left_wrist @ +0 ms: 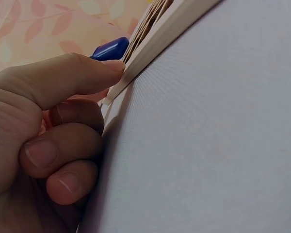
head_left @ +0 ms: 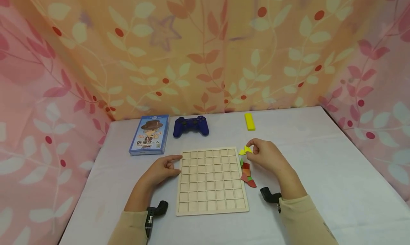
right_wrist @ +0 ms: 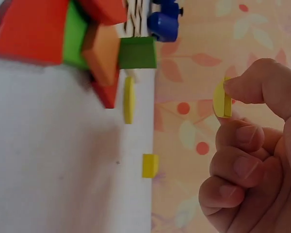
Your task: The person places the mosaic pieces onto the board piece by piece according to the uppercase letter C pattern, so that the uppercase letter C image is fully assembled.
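Note:
My right hand [head_left: 266,155] pinches a small yellow rounded wooden piece [right_wrist: 222,100] between thumb and index finger, just off the board's right edge. A similar yellow piece [head_left: 242,152] lies beside the board, close under that hand. Below it on the cloth is a small heap of red, orange and green wooden pieces [head_left: 246,172]. My left hand [head_left: 161,171] rests at the left side of the square wooden grid board [head_left: 213,213]. Its thumb and index finger are spread apart and touch the board's edge, while the other fingers [left_wrist: 68,145] bend inward. The grid squares hold no pieces.
Behind the board lie a blue boxed card game [head_left: 149,135], a dark blue game controller [head_left: 191,126] and a yellow rectangular block [head_left: 250,122]. A white cloth covers the table [head_left: 333,166]. Flowered curtains [head_left: 205,53] hang at the back and sides.

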`<state>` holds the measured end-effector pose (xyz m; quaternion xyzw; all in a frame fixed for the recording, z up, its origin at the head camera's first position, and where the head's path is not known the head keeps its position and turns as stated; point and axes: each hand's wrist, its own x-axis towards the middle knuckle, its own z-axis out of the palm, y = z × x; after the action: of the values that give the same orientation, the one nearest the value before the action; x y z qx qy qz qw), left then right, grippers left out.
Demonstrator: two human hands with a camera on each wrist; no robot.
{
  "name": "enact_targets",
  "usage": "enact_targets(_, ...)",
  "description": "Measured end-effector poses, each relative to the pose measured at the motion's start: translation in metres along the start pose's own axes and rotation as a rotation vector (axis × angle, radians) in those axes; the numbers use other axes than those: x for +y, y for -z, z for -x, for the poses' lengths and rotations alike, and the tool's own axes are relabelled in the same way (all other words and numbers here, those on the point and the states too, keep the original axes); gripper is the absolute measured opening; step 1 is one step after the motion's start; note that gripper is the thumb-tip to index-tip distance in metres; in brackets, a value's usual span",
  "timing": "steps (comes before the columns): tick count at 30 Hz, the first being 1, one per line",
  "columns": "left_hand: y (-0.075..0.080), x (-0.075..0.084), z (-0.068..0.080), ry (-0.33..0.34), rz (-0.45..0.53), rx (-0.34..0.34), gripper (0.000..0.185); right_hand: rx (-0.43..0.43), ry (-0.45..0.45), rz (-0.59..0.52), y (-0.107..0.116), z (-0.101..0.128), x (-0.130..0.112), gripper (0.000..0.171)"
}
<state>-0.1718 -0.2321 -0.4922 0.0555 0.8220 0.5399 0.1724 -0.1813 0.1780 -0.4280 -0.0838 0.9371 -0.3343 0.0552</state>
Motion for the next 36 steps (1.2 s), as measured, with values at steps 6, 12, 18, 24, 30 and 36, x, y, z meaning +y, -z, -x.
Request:
enact_targets(6, -0.002, -0.002, 0.001, 0.005, 0.021, -0.015, 0.063, 0.063, 0.066, -0.005, 0.004, 0.007, -0.014, 0.025)
enact_targets(12, 0.000, -0.003, 0.002, 0.003, -0.002, -0.017, 0.063, 0.090, 0.124, -0.002, 0.009, 0.012, -0.026, 0.024)
enact_targets(18, 0.002, -0.002, 0.000, 0.006, -0.008, -0.029, 0.064, 0.115, 0.151, 0.004, 0.014, 0.014, -0.035, 0.023)
enact_targets(24, 0.000, 0.003, 0.002, 0.008, -0.008, -0.020, 0.063, 0.157, 0.217, -0.012, 0.016, 0.012, -0.043, 0.019)
enact_targets(30, -0.002, 0.004, 0.002, 0.004, -0.016, -0.022, 0.061, 0.121, 0.226, -0.024, 0.004, 0.005, -0.051, 0.020)
enact_targets(36, -0.001, 0.004, 0.002, -0.002, -0.040, -0.009, 0.061, 0.069, 0.235, 0.023, -0.011, -0.004, -0.059, 0.025)
